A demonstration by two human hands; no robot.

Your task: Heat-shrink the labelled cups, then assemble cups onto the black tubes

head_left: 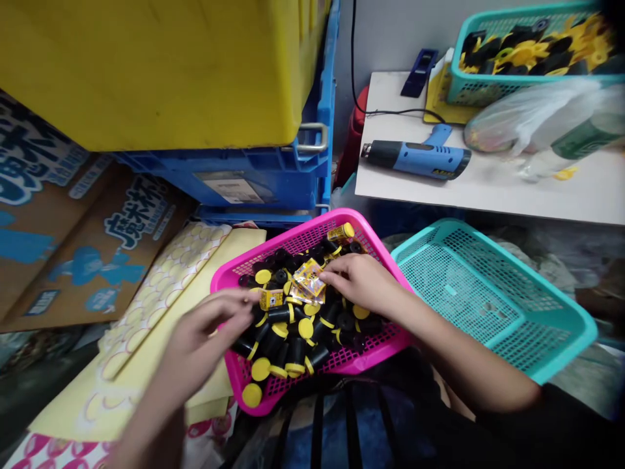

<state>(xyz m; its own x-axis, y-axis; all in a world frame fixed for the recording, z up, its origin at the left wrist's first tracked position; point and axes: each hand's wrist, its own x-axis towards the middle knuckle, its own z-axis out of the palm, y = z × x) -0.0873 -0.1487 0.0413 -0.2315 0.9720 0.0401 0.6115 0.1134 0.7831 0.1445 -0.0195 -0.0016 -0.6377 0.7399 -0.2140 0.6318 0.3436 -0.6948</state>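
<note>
Blue crate (pixel 254 182), cartons (pixel 83 221); head view: pink basket (pixel 312 238) of black-and-yellow parts (pixel 297 332).
Right hand (pixel 359 281): fingers (pixel 332 275) extended, resting on foil sachets (pixel 308 279) atop the heap, no clear grip. Left hand (pixel 209 332): fingers (pixel 234 303) half curled just beside a yellow packet (pixel 271 299); hold cannot be told. Teal basket (pixel 493 299) alongside.

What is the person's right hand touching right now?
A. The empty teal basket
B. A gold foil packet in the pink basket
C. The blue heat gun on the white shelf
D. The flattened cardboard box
B. The right hand reaches over the pink plastic mesh basket, and its fingertips are on a gold foil packet lying on top of the black and yellow pieces.
</note>
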